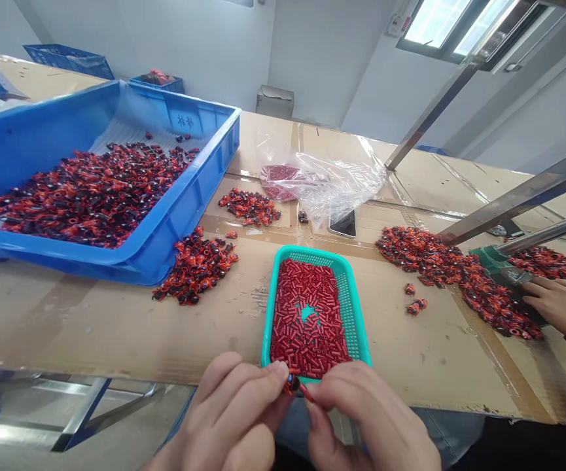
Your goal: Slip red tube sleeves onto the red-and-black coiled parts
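Note:
My left hand (pixel 236 409) and my right hand (pixel 366 418) meet at the near table edge, fingers pinched together. Between the fingertips is a small red and black part (pixel 293 384), with a thin red tube against it on the right hand's side. Just beyond the hands lies a teal mesh basket (pixel 356 307) filled with several small red tubes (pixel 307 317). A pile of red and black parts (pixel 197 265) lies to the left of the basket on the cardboard-covered table.
A big blue crate (pixel 184 209) holding many red and black parts stands at the left. A clear plastic bag (pixel 332 180), a phone (pixel 343 224) and smaller piles lie behind. Another person's hand (pixel 557 304) rests by a long pile (pixel 459 275) at the right, under metal bars.

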{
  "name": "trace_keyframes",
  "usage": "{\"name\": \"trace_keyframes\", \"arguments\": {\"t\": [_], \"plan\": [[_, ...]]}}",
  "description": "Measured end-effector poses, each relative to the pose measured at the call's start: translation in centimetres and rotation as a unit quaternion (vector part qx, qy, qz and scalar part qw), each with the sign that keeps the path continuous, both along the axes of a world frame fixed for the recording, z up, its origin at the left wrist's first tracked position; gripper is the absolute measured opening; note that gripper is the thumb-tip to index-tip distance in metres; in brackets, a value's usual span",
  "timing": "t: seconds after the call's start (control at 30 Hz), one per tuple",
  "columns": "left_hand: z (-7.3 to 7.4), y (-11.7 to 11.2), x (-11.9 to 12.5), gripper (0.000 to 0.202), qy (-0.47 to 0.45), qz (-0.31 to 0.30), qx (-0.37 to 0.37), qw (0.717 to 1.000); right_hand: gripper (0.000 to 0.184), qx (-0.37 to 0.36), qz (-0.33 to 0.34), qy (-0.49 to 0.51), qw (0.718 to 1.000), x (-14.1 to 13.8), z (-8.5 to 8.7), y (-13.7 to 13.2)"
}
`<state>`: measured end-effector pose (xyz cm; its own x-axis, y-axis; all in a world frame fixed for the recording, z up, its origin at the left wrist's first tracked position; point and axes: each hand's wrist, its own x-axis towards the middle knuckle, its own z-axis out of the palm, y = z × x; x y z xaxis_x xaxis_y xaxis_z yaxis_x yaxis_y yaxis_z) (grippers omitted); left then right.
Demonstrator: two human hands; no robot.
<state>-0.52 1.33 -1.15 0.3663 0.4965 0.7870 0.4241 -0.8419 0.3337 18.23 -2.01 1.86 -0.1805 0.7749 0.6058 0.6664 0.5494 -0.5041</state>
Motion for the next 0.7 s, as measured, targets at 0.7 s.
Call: {"name": "trace_keyframes", "arguments": {"t": [0.7], "plan": [[2.6,-0.6,0.7,0.041,-0.209,0.002,-0.182,0.961,0.006,-0.162,-0.113,0.269,0.943,3.8,-4.5,-0.6]]}}
